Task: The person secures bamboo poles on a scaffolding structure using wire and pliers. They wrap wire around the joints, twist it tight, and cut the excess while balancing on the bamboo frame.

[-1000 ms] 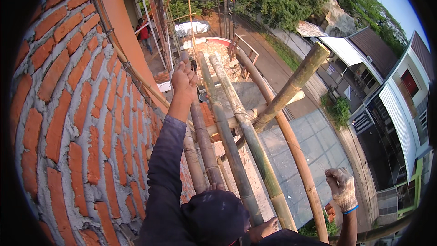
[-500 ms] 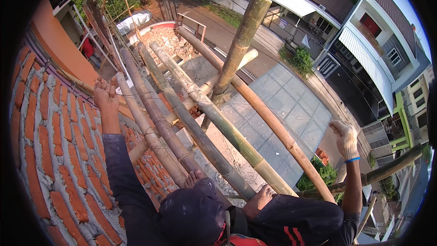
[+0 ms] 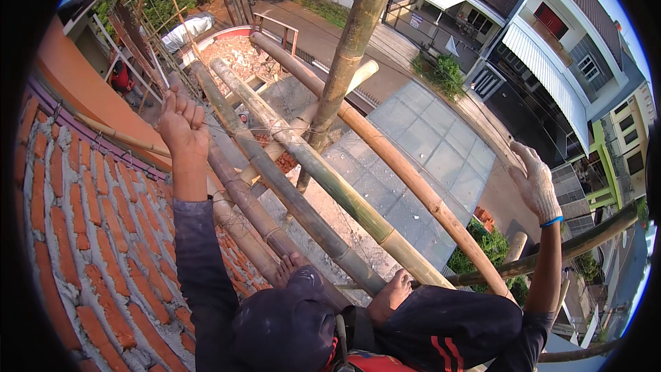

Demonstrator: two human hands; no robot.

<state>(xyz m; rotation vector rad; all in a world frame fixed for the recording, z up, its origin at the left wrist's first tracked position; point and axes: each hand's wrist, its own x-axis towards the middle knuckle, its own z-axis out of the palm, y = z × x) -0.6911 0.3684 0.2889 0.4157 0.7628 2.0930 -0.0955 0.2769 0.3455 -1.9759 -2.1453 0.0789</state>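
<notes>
My bare left hand is raised over the bamboo poles at the left, its fingers closed on a thin wire. The wire runs from it toward the poles, though its far part is hard to follow. Out at the right, my right hand, in a pale knitted glove with a blue cuff, is open with its fingers stretched and nothing in it. Between the hands lie several long bamboo poles, among them a greenish one and a brown one. A thick bamboo post stands upright, with wire strands around the crossing beside it.
My bare feet rest on the poles high above a paved yard. A rough brick wall rises close at the left. A dark bamboo pole crosses at the right. A person in red is below at the far left.
My left hand has moved slightly right and come nearer, still closed. My right hand has risen slightly and gone from closed to open with fingers stretched. The view has shifted a little.
</notes>
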